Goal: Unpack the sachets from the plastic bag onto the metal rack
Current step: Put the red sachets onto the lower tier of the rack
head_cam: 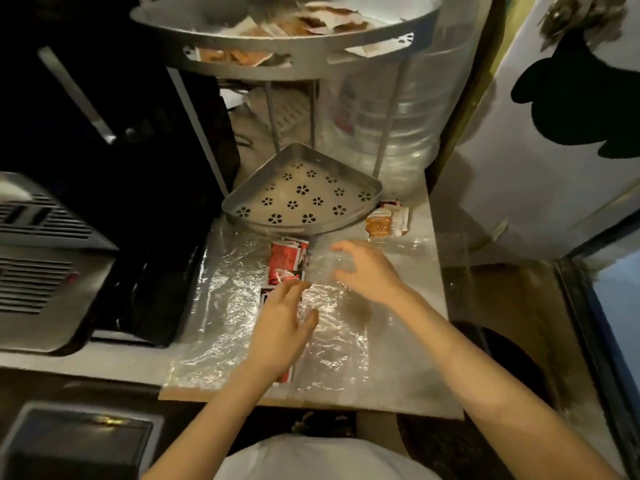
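While the crinkled clear plastic bag (pixel 242 306) lies flat on the bench (pixel 408 393), red-and-white sachets (pixel 287 261) are seen inside it, uncountable. Just beyond stands the silver perforated metal rack (pixel 304 192), two orange sachets (pixel 388 220) beside it. The left hand (pixel 280 327) is pressed flat on the bag; the right hand (pixel 367 268) is curled half-open, grasping nothing.

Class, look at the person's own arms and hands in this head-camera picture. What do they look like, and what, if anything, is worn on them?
Both forearms are bare right up to the bottom edge of the picture, with no sleeves in view. The left hand and right hand wear no gloves, and no rings, watch or bracelets show, though the picture is slightly blurred. A white garment covers the torso below.
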Action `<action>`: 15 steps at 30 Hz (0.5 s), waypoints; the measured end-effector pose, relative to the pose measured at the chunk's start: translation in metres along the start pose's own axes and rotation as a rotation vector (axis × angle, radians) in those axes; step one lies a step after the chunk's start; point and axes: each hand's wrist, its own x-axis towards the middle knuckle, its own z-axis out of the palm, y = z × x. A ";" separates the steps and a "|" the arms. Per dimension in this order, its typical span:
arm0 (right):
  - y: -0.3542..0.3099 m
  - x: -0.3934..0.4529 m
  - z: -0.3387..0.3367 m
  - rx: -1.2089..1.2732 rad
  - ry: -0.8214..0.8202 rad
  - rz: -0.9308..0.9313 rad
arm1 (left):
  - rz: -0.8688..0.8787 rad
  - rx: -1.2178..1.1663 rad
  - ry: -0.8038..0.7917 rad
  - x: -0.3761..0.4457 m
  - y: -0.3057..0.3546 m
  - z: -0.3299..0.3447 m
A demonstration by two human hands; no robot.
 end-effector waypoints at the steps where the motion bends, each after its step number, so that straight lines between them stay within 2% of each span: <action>1: -0.006 0.008 0.003 0.005 -0.040 -0.020 | -0.069 0.052 0.024 -0.003 -0.007 -0.004; 7: -0.028 0.044 0.029 -0.114 -0.176 -0.095 | -0.457 0.275 -0.105 -0.020 -0.042 -0.024; 11: -0.024 0.062 0.045 -0.156 -0.234 -0.058 | -0.525 0.245 -0.206 -0.027 -0.041 -0.021; 15: -0.025 0.069 0.046 -0.225 -0.244 0.002 | -0.531 0.223 -0.192 -0.026 -0.036 -0.018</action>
